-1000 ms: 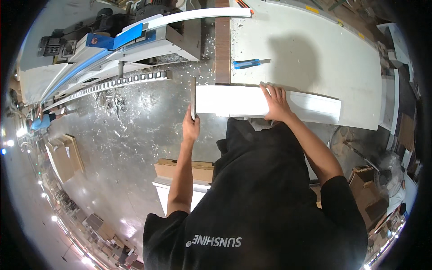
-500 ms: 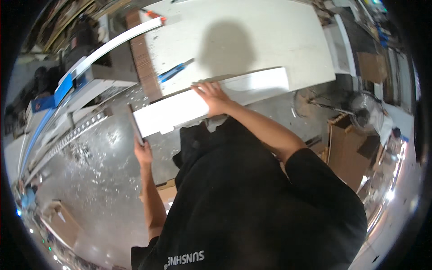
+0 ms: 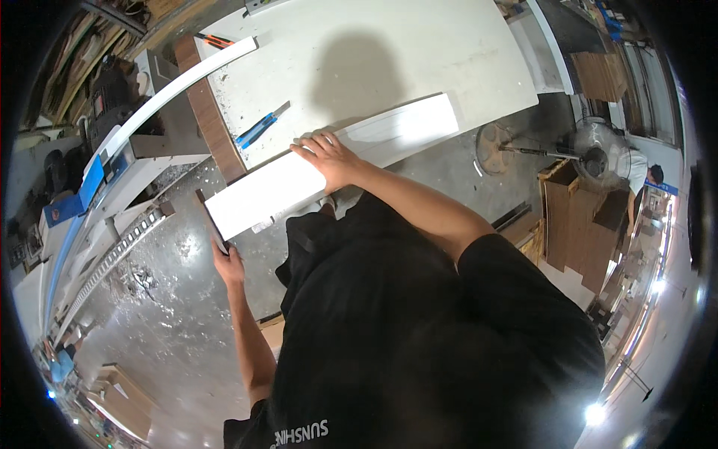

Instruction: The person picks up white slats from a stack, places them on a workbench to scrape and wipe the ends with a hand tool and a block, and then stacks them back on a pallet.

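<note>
A long white board [image 3: 277, 186] lies slantwise along the near edge of the white worktable [image 3: 456, 52], its left end sticking out past the table. My right hand [image 3: 333, 161] presses on the board from above, fingers bent over its far edge. At that left end, my left hand [image 3: 230, 263] grips the lower end of a flat, dark brown strip [image 3: 208, 217]. The strip stands across the board's end, against it or very close. Beyond the board lies a blue utility knife [image 3: 259, 131], blade extended.
A second knife, orange and black [image 3: 217, 40], lies at the table's far left corner. A long white strip [image 3: 183, 86] juts over that side. Brown panels [image 3: 206, 112] are stacked under the table edge. Right are a standing fan [image 3: 594, 157] and cartons [image 3: 572, 224]; debris litters the floor [image 3: 161, 299].
The whole view has shifted, so the table appears further left. Both hands keep their holds at the board, and the brown strip stays at its end, slightly more slanted.
</note>
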Demonstrator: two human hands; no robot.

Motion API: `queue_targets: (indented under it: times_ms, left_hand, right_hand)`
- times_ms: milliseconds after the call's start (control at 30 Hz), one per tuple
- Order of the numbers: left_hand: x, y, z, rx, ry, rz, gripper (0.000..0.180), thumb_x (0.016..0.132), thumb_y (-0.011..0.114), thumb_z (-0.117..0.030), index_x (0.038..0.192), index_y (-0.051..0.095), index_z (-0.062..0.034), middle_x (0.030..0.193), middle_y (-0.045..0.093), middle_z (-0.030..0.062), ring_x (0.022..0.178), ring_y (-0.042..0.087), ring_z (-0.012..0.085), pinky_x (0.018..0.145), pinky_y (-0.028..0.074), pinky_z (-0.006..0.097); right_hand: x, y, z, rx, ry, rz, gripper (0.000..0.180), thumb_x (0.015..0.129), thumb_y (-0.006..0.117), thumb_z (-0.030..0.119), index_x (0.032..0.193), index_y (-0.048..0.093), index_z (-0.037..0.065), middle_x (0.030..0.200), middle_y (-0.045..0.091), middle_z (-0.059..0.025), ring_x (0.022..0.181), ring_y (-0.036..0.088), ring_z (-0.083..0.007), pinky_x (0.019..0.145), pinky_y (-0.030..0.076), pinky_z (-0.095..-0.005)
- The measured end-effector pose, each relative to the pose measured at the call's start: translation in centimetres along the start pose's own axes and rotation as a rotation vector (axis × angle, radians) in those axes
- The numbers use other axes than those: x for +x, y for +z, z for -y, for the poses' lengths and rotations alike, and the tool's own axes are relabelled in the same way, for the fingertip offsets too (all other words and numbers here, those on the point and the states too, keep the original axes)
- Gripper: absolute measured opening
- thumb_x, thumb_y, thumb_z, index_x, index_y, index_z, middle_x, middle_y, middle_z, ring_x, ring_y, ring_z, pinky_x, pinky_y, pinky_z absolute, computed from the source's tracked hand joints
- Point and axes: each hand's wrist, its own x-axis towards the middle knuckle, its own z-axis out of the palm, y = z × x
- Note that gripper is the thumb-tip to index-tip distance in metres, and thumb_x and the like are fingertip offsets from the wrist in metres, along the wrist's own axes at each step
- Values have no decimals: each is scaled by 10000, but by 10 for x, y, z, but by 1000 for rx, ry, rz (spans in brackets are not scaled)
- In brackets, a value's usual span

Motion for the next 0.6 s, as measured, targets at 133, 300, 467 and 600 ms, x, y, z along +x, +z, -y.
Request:
queue_targets:
  times_ms: [133,300,467,600]
  left_hand:
    - [-1,0,11,-21,-25,-11,727,975,559,46,1663,329,-3,856,649,51,673,620,127,594,537,295]
    - [-4,-5,11,-146,62,-38,691,1015,569,8,1661,321,2,862,635,49,669,581,120,613,547,297]
    - [3,4,13,-153,45,1,659,1029,586,-39,1647,359,-24,858,627,39,664,570,113,600,535,298]
    - [0,1,7,-173,-2,2,618,1028,585,-60,1619,405,-53,850,628,44,672,591,116,587,526,295]
  right_hand:
    - [-16,-14,-9,46,15,-8,1299,643,954,479,1688,273,115,1673,357,-168,1595,252,-370,1296,194,-592]
    - [-87,-15,-133,81,395,-553,1002,875,839,425,1651,335,42,1647,417,-225,1560,365,-382,1286,269,-546]
    - [-188,-32,-246,924,979,-991,694,1056,659,379,1571,472,-47,1605,527,-183,1509,463,-310,1247,361,-369]
    - [-198,-41,-258,1265,956,-875,710,1085,572,386,1645,377,-5,1679,436,-134,1548,400,-260,1304,254,-370]
